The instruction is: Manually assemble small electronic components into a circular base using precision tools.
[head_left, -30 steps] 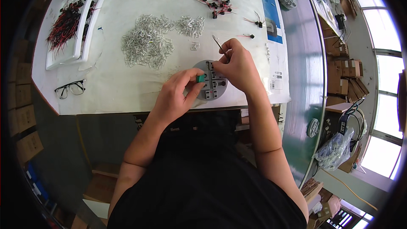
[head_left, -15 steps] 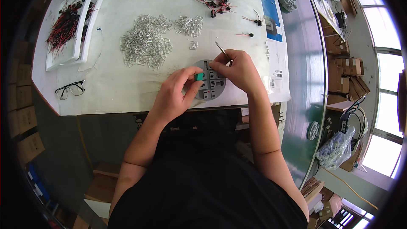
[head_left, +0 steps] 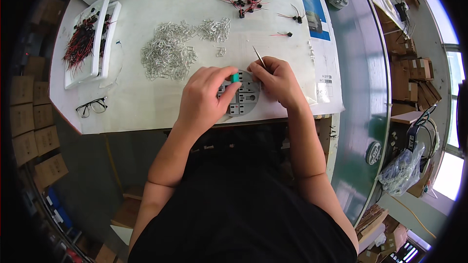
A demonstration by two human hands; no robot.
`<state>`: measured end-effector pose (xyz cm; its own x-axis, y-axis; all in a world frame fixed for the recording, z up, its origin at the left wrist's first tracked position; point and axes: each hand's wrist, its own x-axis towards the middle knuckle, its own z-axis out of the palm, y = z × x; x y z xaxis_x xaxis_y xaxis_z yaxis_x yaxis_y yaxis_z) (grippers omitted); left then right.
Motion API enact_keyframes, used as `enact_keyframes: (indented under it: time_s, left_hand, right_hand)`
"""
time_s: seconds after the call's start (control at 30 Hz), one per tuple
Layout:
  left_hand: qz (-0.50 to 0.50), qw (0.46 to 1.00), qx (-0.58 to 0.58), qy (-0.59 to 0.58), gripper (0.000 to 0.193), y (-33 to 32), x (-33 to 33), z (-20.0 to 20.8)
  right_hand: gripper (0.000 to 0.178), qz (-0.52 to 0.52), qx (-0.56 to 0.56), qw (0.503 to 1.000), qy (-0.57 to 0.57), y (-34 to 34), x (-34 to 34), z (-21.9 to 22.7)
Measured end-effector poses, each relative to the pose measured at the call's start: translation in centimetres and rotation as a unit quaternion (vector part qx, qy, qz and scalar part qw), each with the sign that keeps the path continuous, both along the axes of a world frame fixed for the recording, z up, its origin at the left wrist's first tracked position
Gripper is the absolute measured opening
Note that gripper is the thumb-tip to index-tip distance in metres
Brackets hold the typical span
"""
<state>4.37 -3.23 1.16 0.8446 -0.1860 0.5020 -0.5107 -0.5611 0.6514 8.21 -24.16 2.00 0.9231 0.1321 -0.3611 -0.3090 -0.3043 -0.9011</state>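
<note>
My left hand [head_left: 204, 98] pinches a small green block [head_left: 235, 77] between thumb and fingers, over the upper left part of a grey round plate [head_left: 250, 98]. The plate has several slotted compartments and lies near the table's front edge, partly covered by my left hand. At the plate's upper right edge, my right hand [head_left: 279, 82] is closed around slim metal tweezers [head_left: 259, 56], their tip pointing away from me. Beyond my hands lie a large pile of small bent metal pieces [head_left: 168, 53] and a smaller pile [head_left: 214, 30] of the same.
White trays [head_left: 104, 39] of black parts with red wires stand at the left, with eyeglasses [head_left: 91, 107] nearer the edge. More wired black parts [head_left: 243, 4] lie at the back. Beyond the table's right side, a green surface [head_left: 358, 131] carries similar round grey pieces [head_left: 374, 153].
My left hand has lifted the green block slightly away and to the right over the plate. My right fingers have drawn back from the plate's top to its right edge, still holding the tweezers.
</note>
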Motion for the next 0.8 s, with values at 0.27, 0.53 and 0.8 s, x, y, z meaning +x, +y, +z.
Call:
enact_keyframes:
  time_s: [0.27,0.53,0.8]
  left_hand:
    - [0.002,0.992,0.104,0.065,0.022,-1.9,0.8,1.1]
    - [-0.007,0.986,0.157,0.054,0.027,-1.6,0.8,0.5]
    - [0.027,0.998,0.023,0.056,0.038,-2.0,0.1,-0.3]
  right_hand:
    - [0.029,0.002,0.013,1.000,-0.024,-0.3,-0.2,-1.0]
    - [0.025,-0.061,-0.113,0.975,-0.181,-2.6,2.5,-1.4]
    - [0.020,-0.045,-0.336,0.867,-0.365,-7.4,7.1,-2.5]
